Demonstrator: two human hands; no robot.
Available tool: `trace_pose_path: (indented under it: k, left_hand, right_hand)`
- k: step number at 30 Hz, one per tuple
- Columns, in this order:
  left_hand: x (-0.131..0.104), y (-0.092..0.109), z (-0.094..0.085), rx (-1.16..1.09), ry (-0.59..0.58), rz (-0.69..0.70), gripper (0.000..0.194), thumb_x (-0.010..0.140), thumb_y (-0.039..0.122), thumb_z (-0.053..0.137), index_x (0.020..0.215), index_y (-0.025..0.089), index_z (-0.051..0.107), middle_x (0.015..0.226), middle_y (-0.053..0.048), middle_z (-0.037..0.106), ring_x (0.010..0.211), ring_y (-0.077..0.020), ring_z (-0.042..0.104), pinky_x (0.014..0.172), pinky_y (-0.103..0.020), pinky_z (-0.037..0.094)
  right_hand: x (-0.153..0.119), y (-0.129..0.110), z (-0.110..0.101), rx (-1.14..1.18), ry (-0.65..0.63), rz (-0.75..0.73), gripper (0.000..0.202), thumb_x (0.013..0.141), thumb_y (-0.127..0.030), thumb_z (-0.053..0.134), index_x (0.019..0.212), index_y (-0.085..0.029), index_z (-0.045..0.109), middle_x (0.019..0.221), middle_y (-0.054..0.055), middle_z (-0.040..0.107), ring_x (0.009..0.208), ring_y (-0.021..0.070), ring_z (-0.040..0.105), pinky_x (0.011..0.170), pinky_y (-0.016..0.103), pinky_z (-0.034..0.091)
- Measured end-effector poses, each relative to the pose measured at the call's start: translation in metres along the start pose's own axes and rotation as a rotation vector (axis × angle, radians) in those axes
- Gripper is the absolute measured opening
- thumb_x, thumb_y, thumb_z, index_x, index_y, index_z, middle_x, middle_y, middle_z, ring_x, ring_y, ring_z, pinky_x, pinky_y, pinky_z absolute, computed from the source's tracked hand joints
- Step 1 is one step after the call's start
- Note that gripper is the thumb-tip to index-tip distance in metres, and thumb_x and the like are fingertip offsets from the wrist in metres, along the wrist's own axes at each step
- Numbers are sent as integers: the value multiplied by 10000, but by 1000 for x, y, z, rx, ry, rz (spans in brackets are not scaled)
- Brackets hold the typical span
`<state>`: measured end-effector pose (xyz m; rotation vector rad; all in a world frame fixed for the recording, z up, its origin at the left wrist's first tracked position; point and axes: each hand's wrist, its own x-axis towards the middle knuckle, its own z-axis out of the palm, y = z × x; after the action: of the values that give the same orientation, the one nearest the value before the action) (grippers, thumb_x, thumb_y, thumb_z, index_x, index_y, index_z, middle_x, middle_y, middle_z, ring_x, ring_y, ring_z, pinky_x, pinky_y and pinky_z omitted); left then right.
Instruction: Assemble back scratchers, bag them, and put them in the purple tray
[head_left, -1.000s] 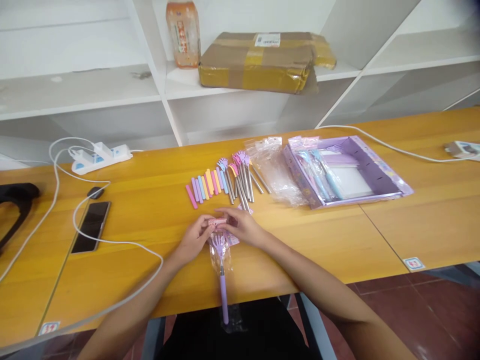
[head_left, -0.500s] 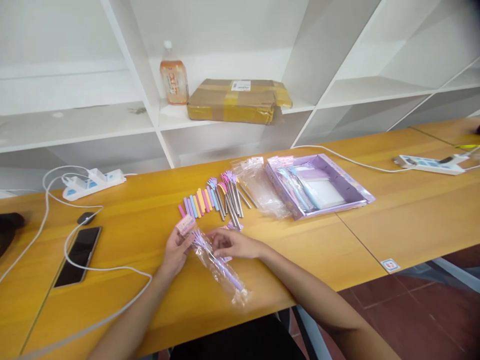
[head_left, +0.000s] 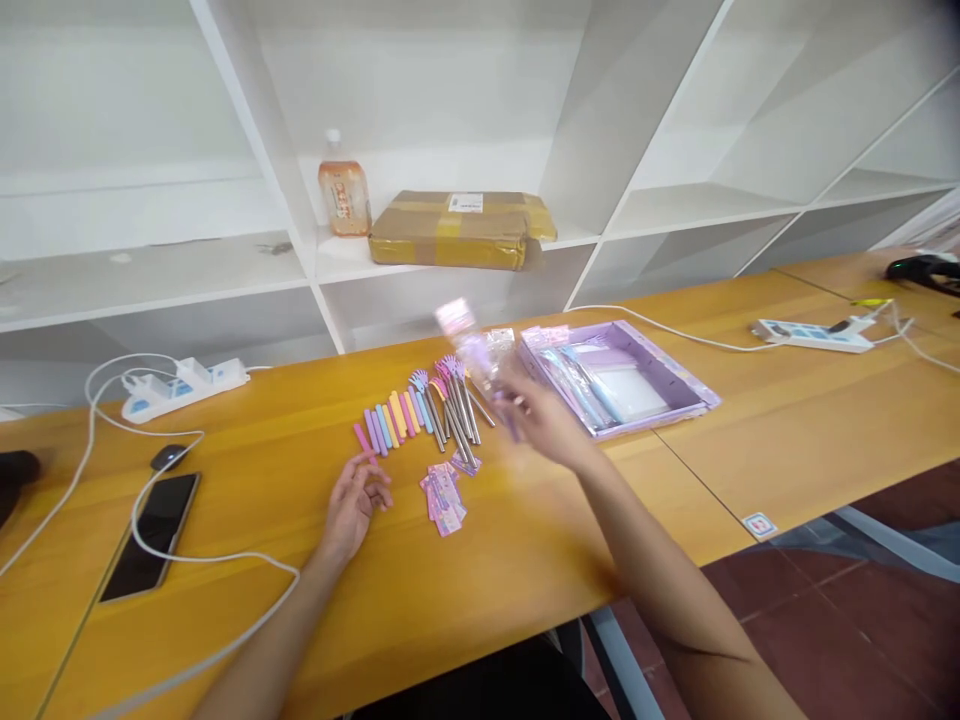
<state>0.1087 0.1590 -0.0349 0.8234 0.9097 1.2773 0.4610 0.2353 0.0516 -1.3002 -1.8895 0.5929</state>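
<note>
My right hand [head_left: 541, 415] is shut on a purple back scratcher [head_left: 475, 350] in a clear bag with a pink card top, blurred by motion. It hangs over the table just left of a shallow purple box [head_left: 660, 418], in which bagged blue back scratchers [head_left: 592, 385] lie. My left hand [head_left: 352, 508] rests on the table with loosely bent fingers apart and nothing in them. By its fingertips lies a row of coloured foam-like sleeves [head_left: 390, 422]. Beside them are metal-rod back scratchers [head_left: 459, 405] with hand-shaped heads. Printed cards [head_left: 444, 498] are piled between my hands.
Clear plastic bags [head_left: 500, 343] lie left of the box, partly hidden. On the left are a phone [head_left: 150, 535], a mouse [head_left: 168, 457], a power strip [head_left: 184, 390] and a loose white cable [head_left: 217, 558]. A taped carton [head_left: 450, 230] and a bottle [head_left: 345, 195] occupy the shelf.
My right hand has taken the bagged purple back scratcher from my left hand and swung it up and right towards the box. My left hand has let go, and the card pile is uncovered.
</note>
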Motion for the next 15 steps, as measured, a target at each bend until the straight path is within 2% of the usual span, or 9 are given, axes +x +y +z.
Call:
trace_pose_path:
  k: [3,4,5,7,10,13,15]
  left_hand:
    - [0,0,3,23,-19,-16,508,933,575,769,1241,201,617,827,10,679,562,-123,636,512,-230,429]
    - [0,-1,4,33,-28,-16,500,936,577,765,1230,200,618,812,16,669,554,-120,627,509,-229,419]
    - [-1,-1,4,44,-35,-15,496,937,577,763,1223,200,617,802,20,663,551,-118,622,508,-229,412]
    - [-1,-2,5,64,-43,-12,501,932,585,766,1213,201,611,788,25,656,546,-117,617,509,-230,404]
    - [-2,-4,5,83,-36,-12,530,919,612,769,1208,201,599,774,30,652,536,-111,603,510,-230,400]
    - [-2,-6,4,96,-33,-16,554,914,632,763,1217,200,593,766,32,648,532,-109,595,513,-232,401]
    - [-2,-6,3,107,-40,-16,552,918,630,759,1220,199,592,763,32,648,535,-108,592,519,-233,402]
  right_hand:
    - [11,40,-55,-359,267,61,373,1024,-281,514,1326,-162,697,1132,156,781,1020,306,691,915,407,511]
    - [14,56,-70,-477,313,110,400,1022,-245,486,1355,-140,680,1134,175,784,1052,324,687,926,416,501]
    - [16,72,-82,-593,323,177,415,1023,-223,468,1372,-126,669,1154,189,781,1070,334,684,931,416,490]
    - [17,101,-96,-790,235,350,423,1029,-179,429,1381,-117,654,1178,196,776,1076,335,687,913,395,472]
    - [13,134,-98,-904,87,509,381,1016,-142,452,1313,-98,686,1087,211,776,1003,321,705,847,360,450]
    - [6,153,-88,-901,31,530,329,985,-157,539,1247,-95,728,969,199,758,924,300,705,826,343,440]
    - [1,160,-81,-901,24,536,346,988,-191,553,1270,-108,734,1008,207,737,931,294,695,833,343,443]
